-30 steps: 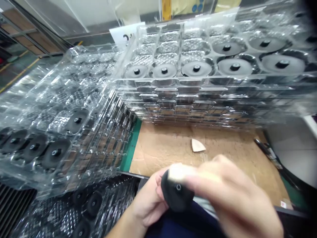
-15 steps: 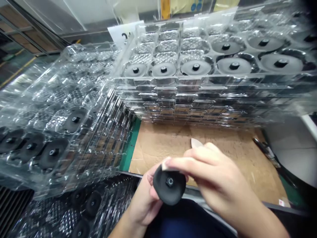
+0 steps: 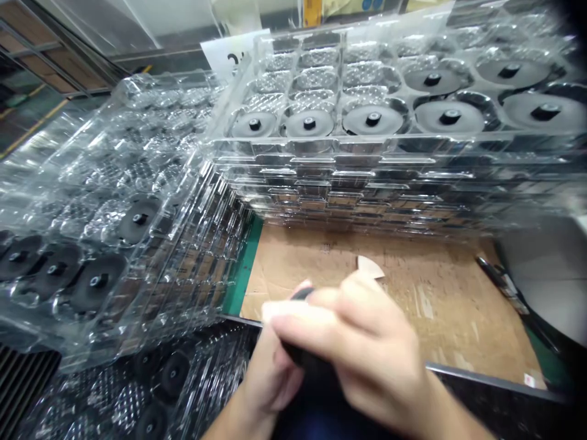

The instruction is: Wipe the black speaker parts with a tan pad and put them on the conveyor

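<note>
My left hand point(image 3: 266, 376) is closed around a black round rubber-like disc point(image 3: 301, 294), which had a small metal-tipped hub in its centre. Most of the disc is now covered by my right hand point(image 3: 367, 342). Between my right thumb and fingers is a small off-white piece point(image 3: 268, 310), blurred, over the disc's left side; its kind does not show. Beyond my right hand, a pale fan-shaped piece point(image 3: 369, 267) lies on the cardboard sheet point(image 3: 312, 250).
Stacked clear plastic trays point(image 3: 367, 143) stand at the back, with similar discs point(image 3: 372, 119) in some pockets. Another tray stack point(image 3: 183, 263) rises on the left. Lower left is a further tray with discs point(image 3: 174, 373). A black pen-like tool point(image 3: 499, 278) lies at the right.
My right hand has swept left and down across the disc, hiding most of it. The fan-shaped piece on the cardboard shows more fully. The view has shifted slightly.
</note>
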Available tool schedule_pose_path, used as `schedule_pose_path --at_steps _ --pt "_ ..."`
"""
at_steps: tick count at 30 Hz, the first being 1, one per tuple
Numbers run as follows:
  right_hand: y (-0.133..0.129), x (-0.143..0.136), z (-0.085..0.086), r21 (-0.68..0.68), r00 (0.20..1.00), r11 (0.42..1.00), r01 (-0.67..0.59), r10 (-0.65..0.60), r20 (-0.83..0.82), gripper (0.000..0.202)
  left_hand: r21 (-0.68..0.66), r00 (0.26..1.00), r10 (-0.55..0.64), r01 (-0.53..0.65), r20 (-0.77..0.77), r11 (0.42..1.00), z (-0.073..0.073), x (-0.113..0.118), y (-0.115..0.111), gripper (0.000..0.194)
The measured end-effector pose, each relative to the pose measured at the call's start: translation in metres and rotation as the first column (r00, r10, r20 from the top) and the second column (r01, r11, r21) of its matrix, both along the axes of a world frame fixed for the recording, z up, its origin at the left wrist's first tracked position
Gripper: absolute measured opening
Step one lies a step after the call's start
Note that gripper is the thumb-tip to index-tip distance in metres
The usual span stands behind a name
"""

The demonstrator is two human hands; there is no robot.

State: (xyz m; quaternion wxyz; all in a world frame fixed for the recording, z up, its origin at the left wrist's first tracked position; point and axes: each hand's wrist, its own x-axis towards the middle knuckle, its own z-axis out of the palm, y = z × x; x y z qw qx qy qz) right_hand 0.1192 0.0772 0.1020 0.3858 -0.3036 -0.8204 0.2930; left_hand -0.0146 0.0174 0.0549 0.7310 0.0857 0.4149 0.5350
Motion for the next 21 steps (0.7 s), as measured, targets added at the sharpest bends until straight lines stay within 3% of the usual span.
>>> schedule_pose_path --at_steps 2,5,9,11,13,17,19,21 --pt "0.005 0.006 -0.015 -0.178 0.996 0.980 0.088 -0.084 0.027 0.027 0.035 0.999 0.038 -0.039 0.019 0.999 0.000 -0.002 0.001 0.052" --pt "0.003 0.017 -0.054 -0.361 0.956 0.887 0.288 -0.244 0.164 0.025 0.060 0.992 0.044 -0.051 0.118 0.997 -0.001 -0.007 0.000 0.056" --pt "-0.018 0.023 -0.108 -0.415 0.954 0.867 0.276 -0.192 0.231 0.022 0.051 0.982 0.078 -0.088 0.174 0.995 -0.003 -0.011 -0.002 0.057" --pt "-0.023 0.024 -0.116 -0.416 0.953 0.868 0.273 -0.183 0.243 0.020 0.048 0.983 0.078 -0.088 0.166 0.995 -0.003 -0.012 -0.003 0.056" --pt "-0.020 0.025 -0.105 -0.413 0.942 0.855 0.316 -0.229 0.246 0.020 0.061 0.986 0.060 -0.070 0.157 0.996 -0.002 -0.011 -0.001 0.053" --pt "-0.010 0.017 -0.043 -0.317 0.894 0.836 0.448 -0.431 0.124 0.029 0.065 0.989 0.058 -0.067 0.135 0.996 0.002 -0.006 0.004 0.053" --pt "-0.012 0.006 -0.016 -0.193 0.921 0.904 0.382 -0.391 -0.006 0.033 0.023 0.992 0.056 -0.059 0.111 0.998 0.003 -0.004 0.007 0.048" --pt "-0.018 -0.004 -0.002 -0.095 0.973 0.972 0.217 -0.222 -0.056 0.034 -0.025 0.995 0.045 -0.043 0.089 0.999 0.003 -0.005 0.007 0.041"
